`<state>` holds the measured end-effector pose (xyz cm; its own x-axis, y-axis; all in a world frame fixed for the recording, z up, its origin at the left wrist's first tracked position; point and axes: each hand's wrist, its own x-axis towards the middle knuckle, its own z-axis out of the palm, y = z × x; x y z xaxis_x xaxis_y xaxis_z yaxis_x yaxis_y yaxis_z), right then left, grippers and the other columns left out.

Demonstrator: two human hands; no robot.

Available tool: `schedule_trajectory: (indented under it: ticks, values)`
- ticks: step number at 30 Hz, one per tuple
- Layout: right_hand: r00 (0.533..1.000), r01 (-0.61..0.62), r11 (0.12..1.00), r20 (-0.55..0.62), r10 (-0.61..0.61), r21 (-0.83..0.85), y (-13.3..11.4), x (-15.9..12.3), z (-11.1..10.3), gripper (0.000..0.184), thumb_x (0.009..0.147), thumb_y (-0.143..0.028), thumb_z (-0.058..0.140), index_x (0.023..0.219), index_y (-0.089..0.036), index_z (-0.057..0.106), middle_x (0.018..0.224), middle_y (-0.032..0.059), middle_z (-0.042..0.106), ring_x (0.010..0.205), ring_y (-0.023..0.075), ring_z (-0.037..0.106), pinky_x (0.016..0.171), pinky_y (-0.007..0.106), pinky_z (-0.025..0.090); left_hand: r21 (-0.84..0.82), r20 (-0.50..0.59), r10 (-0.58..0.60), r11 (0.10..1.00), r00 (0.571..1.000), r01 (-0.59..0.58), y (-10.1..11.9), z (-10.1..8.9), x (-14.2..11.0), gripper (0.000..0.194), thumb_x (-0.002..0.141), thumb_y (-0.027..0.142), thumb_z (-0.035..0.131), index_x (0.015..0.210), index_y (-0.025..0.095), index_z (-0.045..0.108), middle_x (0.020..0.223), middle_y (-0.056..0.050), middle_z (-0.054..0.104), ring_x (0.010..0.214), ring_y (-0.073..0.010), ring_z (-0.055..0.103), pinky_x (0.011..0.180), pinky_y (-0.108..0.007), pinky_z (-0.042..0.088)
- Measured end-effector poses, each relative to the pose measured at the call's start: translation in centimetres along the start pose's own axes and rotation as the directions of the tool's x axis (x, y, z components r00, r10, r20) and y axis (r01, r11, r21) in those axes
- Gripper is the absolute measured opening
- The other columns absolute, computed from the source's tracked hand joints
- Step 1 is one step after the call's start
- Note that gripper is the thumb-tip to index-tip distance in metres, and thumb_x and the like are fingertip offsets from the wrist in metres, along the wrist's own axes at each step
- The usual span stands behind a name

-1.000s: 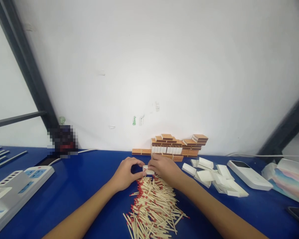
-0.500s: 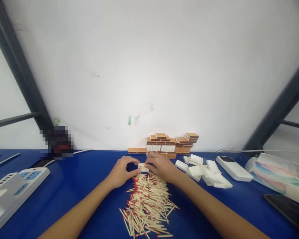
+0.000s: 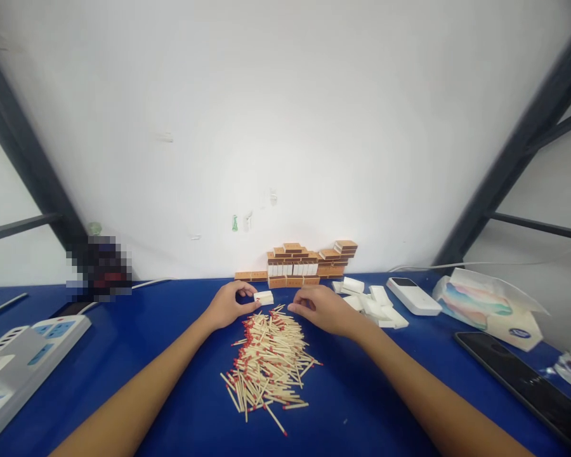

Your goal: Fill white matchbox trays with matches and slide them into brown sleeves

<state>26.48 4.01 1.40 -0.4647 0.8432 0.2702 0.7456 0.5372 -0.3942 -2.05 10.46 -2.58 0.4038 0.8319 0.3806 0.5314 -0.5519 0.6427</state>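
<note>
My left hand (image 3: pixel 229 304) holds a small white matchbox tray (image 3: pixel 263 298) between thumb and fingers. A little red and pale wood shows inside the tray, seemingly matches. Right below it lies a loose pile of red-tipped matches (image 3: pixel 273 355) on the blue table. My right hand (image 3: pixel 321 308) hovers at the far right edge of the pile, apart from the tray. Its fingers are curled, the thumb a little away from them, and nothing shows between them.
Brown matchboxes (image 3: pixel 292 280) stand stacked against the wall. Several white trays (image 3: pixel 374 308) lie heaped to the right, beside a white device (image 3: pixel 413 296), a tissue pack (image 3: pixel 488 308) and a dark phone (image 3: pixel 509 381). On the left is a power strip (image 3: pixel 38 355).
My right hand has moved right, away from the tray, which stays in my left hand. The camera view has shifted, so most things appear further left and a bit higher.
</note>
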Motion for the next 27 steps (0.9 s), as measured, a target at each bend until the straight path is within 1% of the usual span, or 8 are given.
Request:
schedule_trajectory:
  ticks: [4, 9, 13, 16, 20, 22, 24, 27]
  values:
    - [0.996, 0.020, 0.989, -0.077, -0.032, -0.150, 0.7, 0.1, 0.5, 0.041, 0.108, -0.045, 0.047, 0.083, -0.019, 0.068, 0.082, 0.0048, 0.070, 0.076, 0.0178, 0.062, 0.069, 0.030, 0.039, -0.012, -0.007, 0.001, 1.000, 1.000, -0.001, -0.4, -0.1, -0.3, 0.032, 0.082, 0.044, 0.079, 0.101, 0.020, 0.076, 0.096, -0.005, 0.075, 0.089, -0.0203, 0.066, 0.082, -0.032, 0.052]
    - [0.999, 0.010, 0.977, -0.029, -0.017, -0.215, 1.2, 0.2, 1.1, 0.042, 0.108, -0.046, 0.046, 0.081, -0.020, 0.066, 0.084, 0.0050, 0.071, 0.076, 0.0181, 0.063, 0.068, 0.029, 0.039, 0.017, -0.011, 0.010, 1.000, 1.000, -0.010, -0.4, 0.1, -0.4, 0.032, 0.082, 0.046, 0.080, 0.102, 0.021, 0.076, 0.098, -0.005, 0.075, 0.091, -0.0220, 0.066, 0.085, -0.035, 0.052]
    - [1.000, 0.006, 0.970, -0.003, -0.007, -0.244, 1.0, 0.1, 0.7, 0.044, 0.109, -0.046, 0.044, 0.081, -0.020, 0.066, 0.086, 0.0059, 0.071, 0.078, 0.0192, 0.063, 0.070, 0.031, 0.039, 0.008, -0.002, -0.008, 1.000, 1.000, 0.008, -0.4, 0.1, -0.4, 0.031, 0.082, 0.044, 0.080, 0.103, 0.022, 0.076, 0.100, -0.005, 0.074, 0.093, -0.0221, 0.065, 0.085, -0.034, 0.051]
    - [1.000, -0.002, 0.981, 0.019, 0.006, -0.193, 0.7, -0.2, 0.1, 0.047, 0.108, -0.048, 0.042, 0.078, -0.020, 0.063, 0.082, 0.0057, 0.069, 0.075, 0.0186, 0.061, 0.069, 0.031, 0.038, 0.007, 0.002, -0.014, 1.000, 1.000, 0.014, -0.3, 0.1, -0.4, 0.031, 0.081, 0.044, 0.080, 0.103, 0.023, 0.076, 0.099, -0.004, 0.074, 0.092, -0.0221, 0.065, 0.085, -0.034, 0.050]
    - [0.996, -0.034, 0.999, 0.084, 0.032, 0.016, 0.9, -0.4, -0.3, 0.053, 0.106, -0.057, 0.041, 0.070, -0.021, 0.055, 0.068, 0.0005, 0.061, 0.063, 0.0149, 0.051, 0.061, 0.029, 0.033, 0.014, 0.012, -0.012, 1.000, 1.000, 0.012, -0.2, 0.1, -0.3, 0.031, 0.081, 0.044, 0.081, 0.103, 0.023, 0.076, 0.101, -0.004, 0.075, 0.092, -0.0218, 0.066, 0.084, -0.034, 0.050]
    - [0.994, -0.051, 0.996, 0.104, 0.043, 0.077, 1.4, -0.4, -0.2, 0.054, 0.105, -0.059, 0.041, 0.068, -0.021, 0.053, 0.064, -0.0012, 0.056, 0.060, 0.0139, 0.048, 0.058, 0.028, 0.030, 0.016, 0.017, -0.009, 1.000, 1.000, 0.008, -0.2, 0.1, -0.3, 0.030, 0.081, 0.044, 0.080, 0.103, 0.023, 0.076, 0.101, -0.004, 0.075, 0.092, -0.0216, 0.066, 0.084, -0.034, 0.050]
    - [0.995, -0.045, 0.997, 0.088, 0.040, 0.055, 1.9, -0.3, -0.1, 0.051, 0.105, -0.055, 0.043, 0.068, -0.021, 0.052, 0.064, -0.0011, 0.056, 0.059, 0.0139, 0.047, 0.059, 0.029, 0.029, 0.015, 0.017, 0.000, 1.000, 1.000, 0.000, -0.1, 0.1, -0.2, 0.032, 0.080, 0.044, 0.081, 0.103, 0.022, 0.077, 0.099, -0.004, 0.075, 0.091, -0.0214, 0.066, 0.083, -0.034, 0.050]
    - [0.998, -0.045, 0.998, 0.048, 0.047, -0.046, 2.2, -0.3, -0.5, 0.047, 0.104, -0.048, 0.048, 0.065, -0.021, 0.048, 0.063, -0.0001, 0.056, 0.058, 0.0141, 0.046, 0.059, 0.030, 0.028, 0.009, 0.028, -0.009, 1.000, 1.000, 0.009, 0.0, 0.1, -0.1, 0.031, 0.079, 0.043, 0.082, 0.103, 0.022, 0.077, 0.101, -0.004, 0.076, 0.091, -0.0213, 0.066, 0.083, -0.034, 0.051]
